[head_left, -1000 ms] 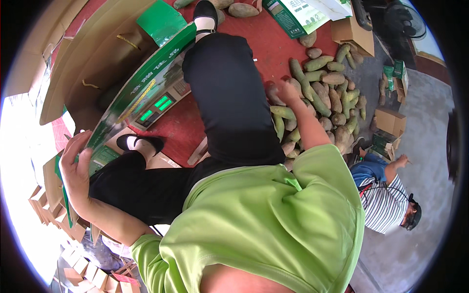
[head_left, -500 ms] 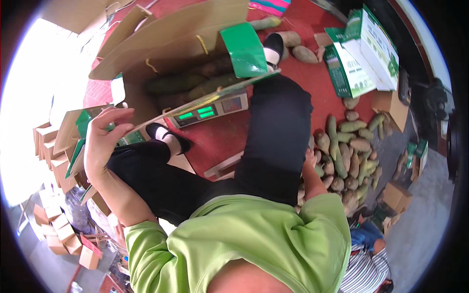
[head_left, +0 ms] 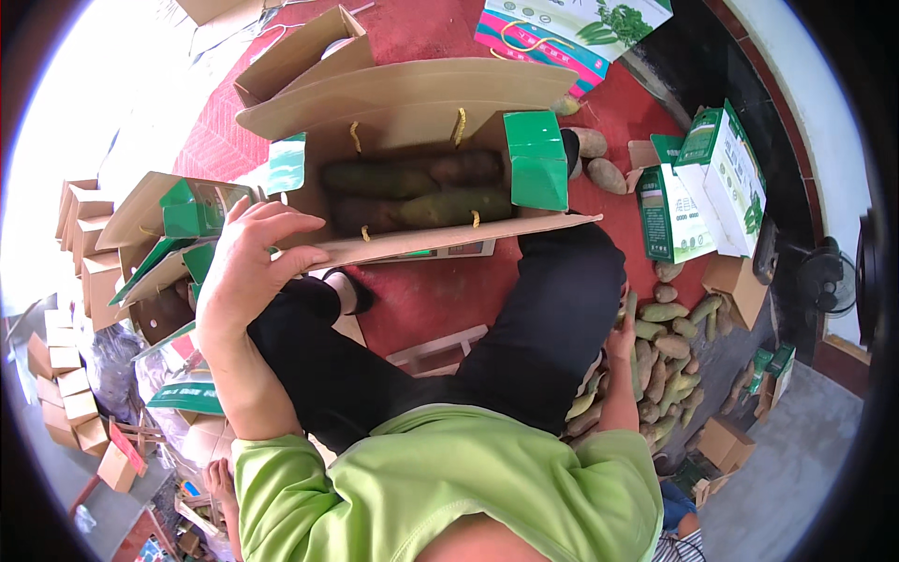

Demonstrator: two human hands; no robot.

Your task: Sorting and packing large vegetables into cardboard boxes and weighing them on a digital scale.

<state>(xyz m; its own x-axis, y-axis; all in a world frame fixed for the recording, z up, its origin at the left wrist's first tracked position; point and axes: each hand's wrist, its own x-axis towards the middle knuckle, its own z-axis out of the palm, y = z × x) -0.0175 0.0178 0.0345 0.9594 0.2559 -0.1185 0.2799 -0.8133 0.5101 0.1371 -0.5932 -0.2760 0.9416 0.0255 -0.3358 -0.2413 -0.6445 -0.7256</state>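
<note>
An open cardboard box (head_left: 403, 108) stands in front of me, with green-and-white end flaps and yellow cord handles. Several long, dark green and brown root vegetables (head_left: 449, 208) lie inside it. My left hand (head_left: 253, 258) is at its near left corner, fingers apart, the thumb against the near flap (head_left: 421, 245). Under the box, part of a scale (head_left: 468, 251) with a green-lit display shows. Beside my right knee, my right hand (head_left: 620, 342) reaches down at a pile of green and brown root vegetables (head_left: 670, 361). Its fingers are partly hidden, and whether it holds one is unclear.
White-and-green cartons (head_left: 698, 187) lie at the right, with loose root vegetables (head_left: 607, 176) nearby. More opened boxes (head_left: 140, 220) crowd the left. A low stool or frame (head_left: 435, 351) lies between my legs. Another person's hand (head_left: 220, 482) shows at lower left; a striped sleeve (head_left: 676, 545), lower right.
The view has shifted, so the box and its contents show more fully. My left hand's fingers have spread wider at the flap corner. My right hand remains by the pile.
</note>
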